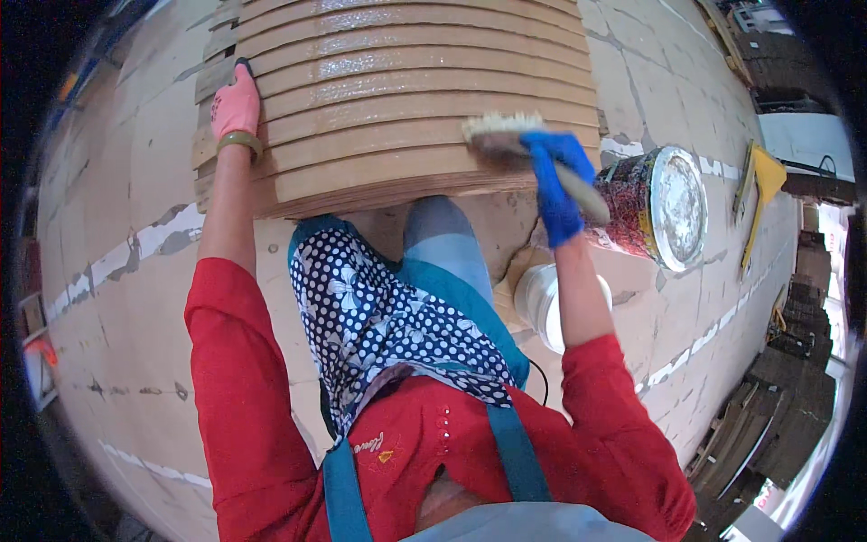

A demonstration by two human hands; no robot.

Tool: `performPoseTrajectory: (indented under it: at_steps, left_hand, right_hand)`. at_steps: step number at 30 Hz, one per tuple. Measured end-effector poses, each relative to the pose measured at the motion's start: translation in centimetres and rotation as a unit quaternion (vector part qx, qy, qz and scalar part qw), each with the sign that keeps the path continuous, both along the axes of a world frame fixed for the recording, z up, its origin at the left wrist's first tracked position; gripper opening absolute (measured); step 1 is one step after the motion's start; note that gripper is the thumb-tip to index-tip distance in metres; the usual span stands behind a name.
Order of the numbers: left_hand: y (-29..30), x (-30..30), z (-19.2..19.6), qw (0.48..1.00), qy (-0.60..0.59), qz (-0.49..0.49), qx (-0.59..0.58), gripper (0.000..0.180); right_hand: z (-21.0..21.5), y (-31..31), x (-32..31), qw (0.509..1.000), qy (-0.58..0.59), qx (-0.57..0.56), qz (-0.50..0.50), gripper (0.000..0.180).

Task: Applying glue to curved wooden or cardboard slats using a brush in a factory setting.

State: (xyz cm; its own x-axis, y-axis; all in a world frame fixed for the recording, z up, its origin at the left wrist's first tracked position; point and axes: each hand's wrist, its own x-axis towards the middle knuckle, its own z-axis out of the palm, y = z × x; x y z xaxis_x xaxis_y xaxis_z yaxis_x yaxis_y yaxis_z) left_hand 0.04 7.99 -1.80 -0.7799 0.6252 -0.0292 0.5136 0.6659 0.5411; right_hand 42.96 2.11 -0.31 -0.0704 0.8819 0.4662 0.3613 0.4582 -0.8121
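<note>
— What are the two hands doing?

— The left hand, in a pink glove, lies flat and open on the left edge of the stack of long tan wooden strips in the upper middle of the frame, fingers stretched over the stepped ends. The right hand, in a blue glove, is closed round the handle of a broad pale-bristled brush, whose bristles touch the lower right part of the stack.

— Where does the stack end?

— Its near edge curves across the frame just above the person's blue-trousered knee. The left ends of the strips are staggered like steps; the right edge runs just left of a round metal tin with a patterned red side and a shiny lid. The upper strips look wet and glossy.

— What else sits close?

— A white round tub on the floor under the right forearm, just below the tin. Further right, well apart, a yellow flat tool lies on the floor.

— And open room?

— The cracked grey concrete floor is bare to the left of the left arm, crossed by worn white painted lines. At the lower right, stacked dark wooden pieces line the rim.
</note>
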Motion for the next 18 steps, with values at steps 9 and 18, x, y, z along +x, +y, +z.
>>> performPoseTrajectory:
  at_steps: [9, 18]
  left_hand:
    - [0.7, -0.4, -0.5, 1.000, 0.020, -0.005, -0.005, 0.076]
    - [0.1, 0.4, 0.1, 0.999, 0.024, -0.003, 0.033, 0.076]
  right_hand:
    - [4.1, -2.3, 2.4, 0.981, 0.187, 0.005, 0.054, 0.015]
    - [1.4, 1.0, 3.3, 0.881, 0.342, -0.327, -0.023, 0.032]
